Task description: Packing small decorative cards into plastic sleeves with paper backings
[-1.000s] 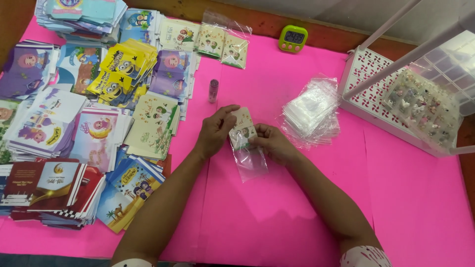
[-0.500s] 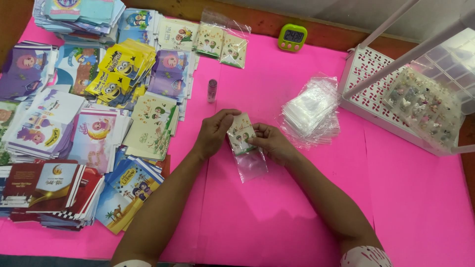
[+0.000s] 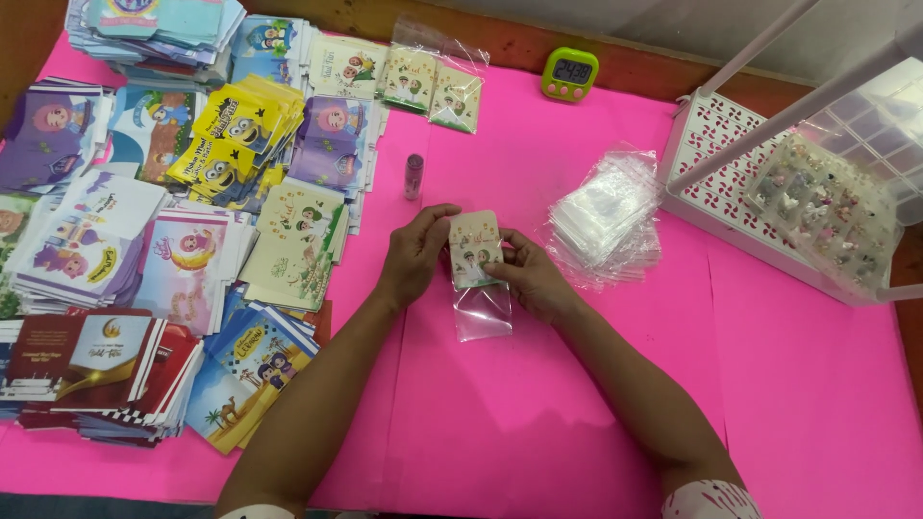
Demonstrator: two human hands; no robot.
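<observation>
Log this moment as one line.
left hand: holds small cream printed envelope stack | right hand: holds clear plastic sleeve | surface: pink table cover

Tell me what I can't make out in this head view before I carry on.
- Small cream envelopes: how many are in the pack is hidden by the front one.
- Clear plastic sleeve: whether the pack has entered it is unclear; transparent.
- Left hand, right hand: fingertips partly behind the pack.
- White basket: cut off by the right edge.

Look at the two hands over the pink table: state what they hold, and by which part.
Both hold a small stack of cream printed envelopes partly inside a clear plastic sleeve: left hand at the left edge, right hand at the lower right, where the sleeve's mouth is.
</observation>
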